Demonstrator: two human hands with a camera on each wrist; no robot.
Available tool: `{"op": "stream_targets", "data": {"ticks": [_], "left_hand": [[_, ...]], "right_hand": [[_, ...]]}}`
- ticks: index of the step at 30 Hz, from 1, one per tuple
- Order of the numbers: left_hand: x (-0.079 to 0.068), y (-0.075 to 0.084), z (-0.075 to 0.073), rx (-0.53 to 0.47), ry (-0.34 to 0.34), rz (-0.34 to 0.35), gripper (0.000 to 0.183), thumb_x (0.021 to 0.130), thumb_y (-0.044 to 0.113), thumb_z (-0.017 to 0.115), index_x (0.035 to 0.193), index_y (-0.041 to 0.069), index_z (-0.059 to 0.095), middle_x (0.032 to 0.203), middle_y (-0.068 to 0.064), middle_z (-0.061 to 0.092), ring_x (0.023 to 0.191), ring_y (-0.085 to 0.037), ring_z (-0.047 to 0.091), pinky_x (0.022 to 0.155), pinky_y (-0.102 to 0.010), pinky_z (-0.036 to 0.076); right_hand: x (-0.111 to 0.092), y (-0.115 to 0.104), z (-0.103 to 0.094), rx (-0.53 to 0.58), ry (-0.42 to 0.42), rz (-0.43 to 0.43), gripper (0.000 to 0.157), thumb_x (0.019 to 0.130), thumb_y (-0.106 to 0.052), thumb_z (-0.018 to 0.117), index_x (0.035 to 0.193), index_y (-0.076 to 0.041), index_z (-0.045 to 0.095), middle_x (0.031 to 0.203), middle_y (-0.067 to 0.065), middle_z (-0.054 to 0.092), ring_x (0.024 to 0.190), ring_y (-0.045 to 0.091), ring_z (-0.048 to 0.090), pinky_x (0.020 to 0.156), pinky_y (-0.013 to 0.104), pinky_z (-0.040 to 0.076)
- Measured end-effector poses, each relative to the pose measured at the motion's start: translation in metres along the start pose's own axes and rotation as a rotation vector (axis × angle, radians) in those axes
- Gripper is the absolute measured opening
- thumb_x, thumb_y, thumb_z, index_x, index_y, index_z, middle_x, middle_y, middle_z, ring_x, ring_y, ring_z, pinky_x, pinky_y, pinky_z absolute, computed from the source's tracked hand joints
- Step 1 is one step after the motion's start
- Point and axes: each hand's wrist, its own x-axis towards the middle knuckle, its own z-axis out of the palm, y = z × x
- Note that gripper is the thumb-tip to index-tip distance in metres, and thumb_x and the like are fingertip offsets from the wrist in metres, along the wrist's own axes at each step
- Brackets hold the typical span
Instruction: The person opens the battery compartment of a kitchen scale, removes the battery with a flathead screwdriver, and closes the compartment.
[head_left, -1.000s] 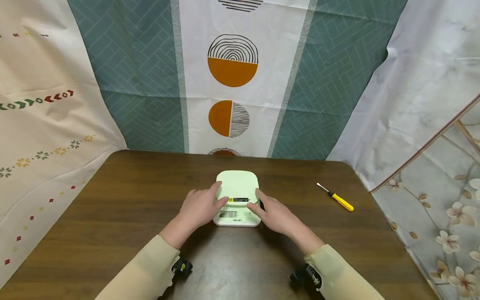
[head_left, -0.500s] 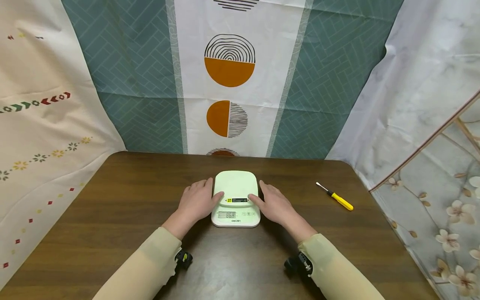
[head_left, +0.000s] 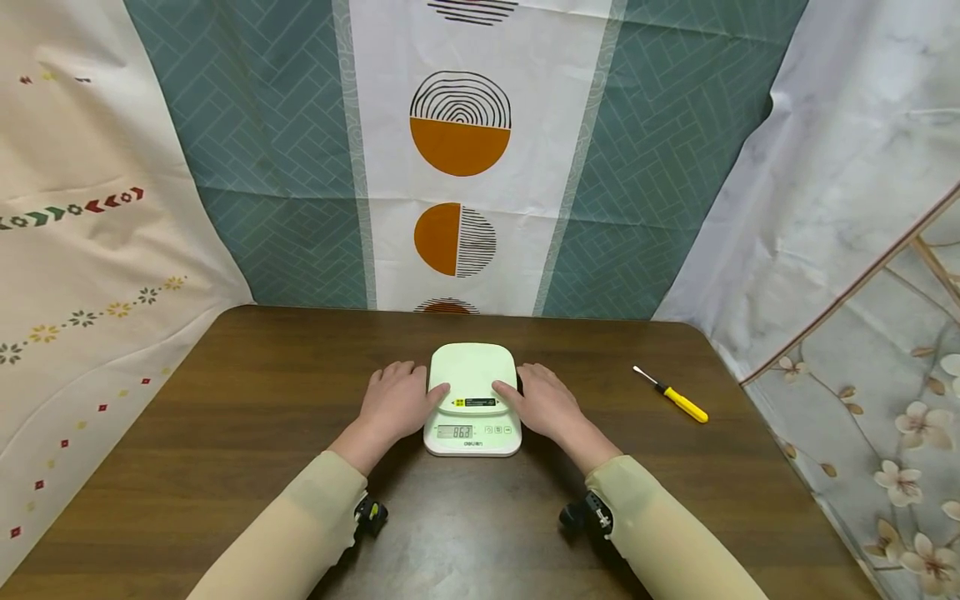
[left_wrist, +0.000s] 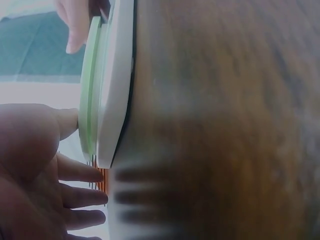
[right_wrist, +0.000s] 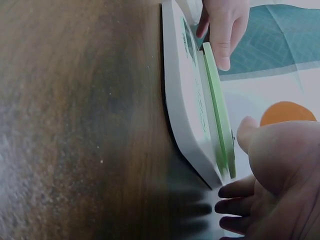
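Note:
A pale green and white digital kitchen scale [head_left: 472,367] lies flat on the table, its display lit with digits. My left hand [head_left: 393,404] is at its left side, the thumb on the edge of the top plate. At the opposite side, my right hand [head_left: 546,404] mirrors it, thumb over the plate's edge. In the left wrist view, the left fingers [left_wrist: 82,197] reach straight down beside the scale's corner toward the tabletop. The right fingers [right_wrist: 237,207] extend likewise by the other corner in the right wrist view.
A screwdriver [head_left: 682,403] with a yellow handle lies on the right of the brown wooden table [head_left: 285,367]. Patterned cloths [head_left: 300,167] hang behind the table and along both sides.
Both hands have shifted from over the scale's front part out to its sides, fingers lowered beside it. The displayed number has changed. The screwdriver has stayed put.

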Motion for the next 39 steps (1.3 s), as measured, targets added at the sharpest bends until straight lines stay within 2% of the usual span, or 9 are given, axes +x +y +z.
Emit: {"op": "stream_targets", "data": {"ticks": [3, 8, 13, 22, 29, 35, 39], "left_hand": [[0.0007, 0.0008, 0.0011, 0.007, -0.008, 0.006, 0.067, 0.114, 0.051, 0.058, 0.148, -0.006, 0.063, 0.158, -0.030, 0.054, 0.153, -0.051, 0.043, 0.124, -0.068, 0.032], [0.0021, 0.0014, 0.0035, 0.011, -0.017, 0.015, 0.064, 0.115, 0.051, 0.057, 0.141, -0.006, 0.068, 0.156, -0.028, 0.057, 0.151, -0.049, 0.045, 0.124, -0.068, 0.033], [0.0039, 0.0022, 0.0047, 0.002, -0.030, 0.001, 0.065, 0.114, 0.051, 0.057, 0.143, -0.005, 0.068, 0.157, -0.027, 0.057, 0.153, -0.048, 0.043, 0.125, -0.069, 0.029], [0.0046, 0.0045, 0.0042, -0.049, -0.046, -0.010, 0.064, 0.115, 0.048, 0.057, 0.146, -0.008, 0.065, 0.160, -0.029, 0.054, 0.157, -0.051, 0.037, 0.127, -0.072, 0.022], [0.0054, 0.0068, 0.0048, -0.110, -0.051, -0.002, 0.062, 0.114, 0.045, 0.059, 0.145, -0.008, 0.066, 0.159, -0.030, 0.054, 0.159, -0.052, 0.034, 0.127, -0.073, 0.021], [0.0043, 0.0079, 0.0043, -0.149, -0.033, 0.018, 0.061, 0.114, 0.045, 0.059, 0.147, -0.007, 0.065, 0.159, -0.030, 0.055, 0.158, -0.053, 0.035, 0.126, -0.073, 0.022], [0.0025, 0.0098, 0.0014, -0.174, -0.028, 0.028, 0.063, 0.114, 0.044, 0.060, 0.150, -0.007, 0.062, 0.160, -0.031, 0.054, 0.158, -0.054, 0.034, 0.127, -0.073, 0.021]], "right_hand": [[0.0015, -0.0002, 0.0014, -0.014, -0.006, 0.005, 0.068, 0.114, -0.052, 0.058, 0.154, 0.003, 0.060, 0.163, 0.025, 0.053, 0.159, 0.041, 0.039, 0.128, 0.056, 0.034], [0.0015, -0.0024, 0.0019, -0.035, -0.020, 0.022, 0.071, 0.114, -0.054, 0.058, 0.153, 0.006, 0.060, 0.164, 0.025, 0.051, 0.161, 0.040, 0.037, 0.129, 0.054, 0.033], [0.0006, -0.0047, 0.0005, -0.043, -0.039, 0.031, 0.072, 0.113, -0.055, 0.059, 0.151, 0.006, 0.062, 0.165, 0.024, 0.051, 0.162, 0.039, 0.035, 0.130, 0.054, 0.032], [0.0003, -0.0080, -0.0018, 0.067, -0.062, 0.044, 0.072, 0.113, -0.052, 0.060, 0.154, 0.007, 0.059, 0.165, 0.025, 0.050, 0.165, 0.039, 0.028, 0.130, 0.057, 0.030], [-0.0001, -0.0087, -0.0002, 0.079, -0.041, 0.032, 0.069, 0.112, -0.051, 0.062, 0.149, 0.007, 0.063, 0.160, 0.026, 0.055, 0.163, 0.041, 0.032, 0.129, 0.056, 0.031], [-0.0015, -0.0073, -0.0017, 0.115, -0.011, 0.003, 0.060, 0.111, -0.051, 0.064, 0.139, 0.002, 0.070, 0.149, 0.020, 0.063, 0.145, 0.036, 0.052, 0.118, 0.053, 0.046], [-0.0044, -0.0086, -0.0044, 0.132, 0.002, -0.006, 0.057, 0.112, -0.050, 0.064, 0.136, 0.001, 0.071, 0.149, 0.020, 0.063, 0.147, 0.037, 0.051, 0.119, 0.054, 0.045]]}}
